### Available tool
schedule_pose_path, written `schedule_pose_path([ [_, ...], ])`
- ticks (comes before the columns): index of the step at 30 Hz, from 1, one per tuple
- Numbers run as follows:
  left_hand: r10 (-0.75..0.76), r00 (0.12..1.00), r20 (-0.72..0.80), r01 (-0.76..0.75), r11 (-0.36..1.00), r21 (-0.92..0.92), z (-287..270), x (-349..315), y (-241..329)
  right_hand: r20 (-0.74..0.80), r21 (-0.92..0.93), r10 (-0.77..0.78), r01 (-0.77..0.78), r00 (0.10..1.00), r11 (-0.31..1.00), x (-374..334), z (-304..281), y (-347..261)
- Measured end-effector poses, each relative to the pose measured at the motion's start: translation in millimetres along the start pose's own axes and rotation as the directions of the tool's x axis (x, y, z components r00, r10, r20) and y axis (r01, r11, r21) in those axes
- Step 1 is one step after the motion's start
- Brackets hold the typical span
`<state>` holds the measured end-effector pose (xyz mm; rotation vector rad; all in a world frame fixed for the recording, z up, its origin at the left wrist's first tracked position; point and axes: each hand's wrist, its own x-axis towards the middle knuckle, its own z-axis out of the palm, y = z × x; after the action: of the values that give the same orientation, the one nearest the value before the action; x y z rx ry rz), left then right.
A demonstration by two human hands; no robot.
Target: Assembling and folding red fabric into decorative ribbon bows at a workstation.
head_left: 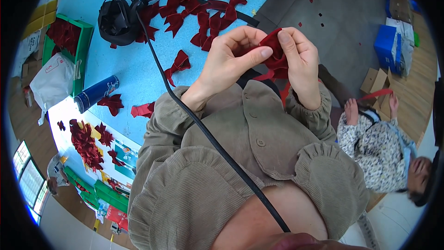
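A dark red velvet ribbon (274, 50), gathered and folded, is held up in front of my chest between both hands. My left hand (233, 58) pinches its left side between thumb and fingers. On the other side, my right hand (298, 60) grips it with the thumb pressed on the top fold. A loose red tail hangs below the fingers. Several finished-looking red velvet bows (203, 25) lie on the light blue tabletop (138, 60) beyond my left hand. A single bow (178, 67) rests nearer, left of my wrist.
A black strap-and-pouch device (118, 21) lies on the table, and a black cable (185, 106) crosses before me. A blue can (96, 93), a white plastic bag (53, 81) and a green crate (83, 41) of red fabric stand left. Another person (374, 153) holds red ribbon at right.
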<state>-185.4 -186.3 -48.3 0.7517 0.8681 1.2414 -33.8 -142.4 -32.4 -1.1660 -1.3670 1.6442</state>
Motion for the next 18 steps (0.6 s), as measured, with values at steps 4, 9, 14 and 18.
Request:
schedule_pose_path([
  [4,0.156,0.987,-0.045,-0.158,0.987,-0.026,3.9,5.1,-6.0,0.028,0.221,0.023,-0.029,0.999,0.975,7.5,-1.9,-2.9],
  [9,0.463,0.885,-0.049,-0.357,0.744,0.565,10.5,23.8,-5.6,-0.09,0.018,-0.041,0.043,0.995,0.999,15.4,-5.4,-20.4],
  [14,0.437,0.897,-0.066,-0.309,0.728,0.612,35.9,42.9,22.2,-0.182,-0.378,-0.403,0.315,0.897,0.871,37.4,-18.6,-34.9],
  [18,0.229,0.962,-0.149,-0.146,0.891,0.429,44.2,53.6,29.0,-0.067,-0.427,-0.527,0.453,0.848,0.783,41.6,-24.8,-57.8],
])
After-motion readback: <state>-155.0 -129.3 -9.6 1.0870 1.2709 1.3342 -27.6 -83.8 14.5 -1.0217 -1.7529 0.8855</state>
